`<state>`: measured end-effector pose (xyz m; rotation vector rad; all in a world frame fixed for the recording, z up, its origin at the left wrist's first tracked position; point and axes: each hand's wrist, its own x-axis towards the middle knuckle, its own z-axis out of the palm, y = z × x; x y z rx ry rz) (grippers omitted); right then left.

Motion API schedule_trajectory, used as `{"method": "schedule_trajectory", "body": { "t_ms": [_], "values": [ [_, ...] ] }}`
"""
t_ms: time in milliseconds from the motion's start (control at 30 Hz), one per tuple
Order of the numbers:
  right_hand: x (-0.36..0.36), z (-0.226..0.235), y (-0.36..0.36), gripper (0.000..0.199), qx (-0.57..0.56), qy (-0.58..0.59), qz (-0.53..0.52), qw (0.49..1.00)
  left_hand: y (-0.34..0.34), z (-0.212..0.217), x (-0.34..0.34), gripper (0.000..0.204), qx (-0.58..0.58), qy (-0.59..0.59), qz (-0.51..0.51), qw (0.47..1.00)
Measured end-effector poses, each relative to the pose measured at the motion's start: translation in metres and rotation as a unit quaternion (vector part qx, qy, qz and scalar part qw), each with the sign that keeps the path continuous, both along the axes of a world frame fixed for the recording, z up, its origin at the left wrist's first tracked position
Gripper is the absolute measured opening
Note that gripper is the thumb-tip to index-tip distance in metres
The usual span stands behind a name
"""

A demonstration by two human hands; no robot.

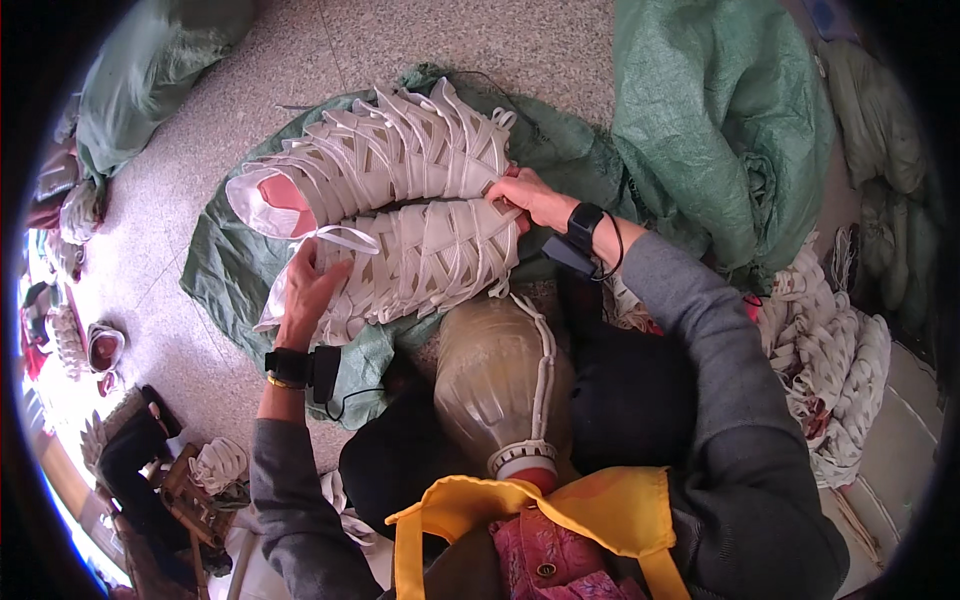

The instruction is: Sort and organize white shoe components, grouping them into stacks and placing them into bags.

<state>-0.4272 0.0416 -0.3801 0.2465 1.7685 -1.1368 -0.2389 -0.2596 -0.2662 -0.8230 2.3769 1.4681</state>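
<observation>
At the left, a green sack (150, 85) lies on the speckled floor (270, 50). Nearer to the middle, the left hand (312, 290) is at the left end of the near row of white shoe uppers (425, 255). Its grip is partly open, with thumb and fingers apart and touching this end, beside a white strap (350, 238); I cannot tell if an edge is pinched between them. The far row (400, 150) lies just beyond, and both nested rows rest on a green sheet (215, 250) over the floor. Below them, a clear plastic bottle (500, 365) is between the person's dark-clothed knees (640, 390). Farther right, the right hand (535, 197) has a narrow grip, holding at the right ends, where the two rows meet; whether it clasps one row or both, I cannot tell. A larger green sack (715, 120) and a heap of white pieces (830, 375) are at the right.
</observation>
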Motion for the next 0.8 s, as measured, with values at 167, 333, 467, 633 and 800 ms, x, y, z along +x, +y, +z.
{"method": "schedule_trajectory", "body": {
  "t_ms": [167, 333, 467, 633, 800],
  "values": [
    [-0.003, -0.018, 0.011, 0.03, -0.036, 0.023, 0.033, 0.999, 0.0, 0.022, -0.017, 0.038, -0.009, -0.013, -0.042, 0.999],
    [-0.007, -0.012, 0.037, 0.038, -0.232, 0.211, 0.111, 0.943, 0.001, 0.018, -0.021, 0.037, 0.088, 0.039, -0.062, 0.993],
    [-0.004, 0.062, -0.009, 0.047, -0.146, 0.134, 0.129, 0.972, -0.038, 0.067, -0.002, 0.044, 0.038, 0.016, -0.052, 0.998],
    [-0.008, 0.079, 0.015, 0.044, -0.114, 0.275, 0.007, 0.955, -0.009, 0.107, -0.02, 0.04, 0.095, 0.036, -0.067, 0.993],
    [0.011, 0.188, 0.011, 0.044, -0.166, 0.241, 0.007, 0.956, -0.01, 0.174, -0.005, 0.041, 0.032, 0.066, -0.004, 0.997]
  ]
}}
